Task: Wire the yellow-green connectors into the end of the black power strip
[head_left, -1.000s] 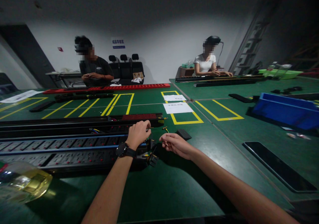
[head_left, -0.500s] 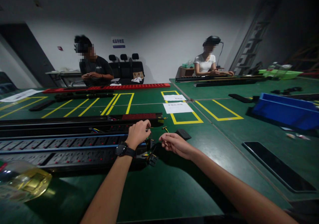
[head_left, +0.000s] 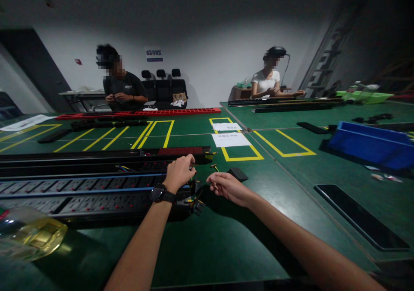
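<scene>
Long black power strips (head_left: 106, 183) with rows of sockets and small red dots lie side by side on the left of the green table. Over their right end is my left hand (head_left: 179, 173), wearing a black watch, its fingers bent and closed. What they grip is hidden. Just below it, a black end piece (head_left: 198, 207) and thin wires stick out of the strip. A short gap to the right, my right hand (head_left: 228, 187) is closed in a pinch, and anything between its fingertips is too small to make out. A small black cap (head_left: 238, 174) lies behind it.
A bottle of yellow liquid (head_left: 34, 235) lies at front left. To the right are a dark phone-like slab (head_left: 360, 215) and a blue bin (head_left: 371, 144). Paper sheets (head_left: 231, 140) lie mid-table. Two people (head_left: 124, 88) work across the table, by a red rail (head_left: 139, 113).
My hands have barely moved. Across the table, the person on the right has shifted their hands a little apart.
</scene>
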`<state>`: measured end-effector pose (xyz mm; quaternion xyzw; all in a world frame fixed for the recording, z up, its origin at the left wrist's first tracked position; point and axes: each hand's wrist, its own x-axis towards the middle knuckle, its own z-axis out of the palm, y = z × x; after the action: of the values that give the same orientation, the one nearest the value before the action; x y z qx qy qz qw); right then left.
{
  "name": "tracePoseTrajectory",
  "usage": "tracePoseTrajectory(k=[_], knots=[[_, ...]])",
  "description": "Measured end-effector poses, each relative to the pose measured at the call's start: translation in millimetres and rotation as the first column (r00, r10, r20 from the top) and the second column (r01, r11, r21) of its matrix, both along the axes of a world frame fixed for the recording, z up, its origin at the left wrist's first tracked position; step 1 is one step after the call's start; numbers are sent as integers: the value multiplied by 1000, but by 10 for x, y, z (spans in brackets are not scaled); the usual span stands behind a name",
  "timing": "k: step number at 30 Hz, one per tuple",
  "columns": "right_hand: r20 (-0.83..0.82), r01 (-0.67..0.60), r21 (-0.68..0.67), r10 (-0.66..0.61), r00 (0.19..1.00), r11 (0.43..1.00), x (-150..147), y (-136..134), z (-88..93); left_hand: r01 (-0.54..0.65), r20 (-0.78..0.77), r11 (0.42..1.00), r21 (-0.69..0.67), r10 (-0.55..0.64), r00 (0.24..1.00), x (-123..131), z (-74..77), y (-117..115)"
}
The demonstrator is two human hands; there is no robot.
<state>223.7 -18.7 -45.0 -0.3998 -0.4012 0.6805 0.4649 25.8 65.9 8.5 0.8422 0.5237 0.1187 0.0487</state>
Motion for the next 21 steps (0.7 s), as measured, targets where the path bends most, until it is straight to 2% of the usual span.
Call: tracePoseTrajectory(k=[21], knots=[[12, 2, 0, -2, 1000, 1000, 1, -5, 6, -14, -6, 1000, -1, 14, 1000, 5, 13, -8]])
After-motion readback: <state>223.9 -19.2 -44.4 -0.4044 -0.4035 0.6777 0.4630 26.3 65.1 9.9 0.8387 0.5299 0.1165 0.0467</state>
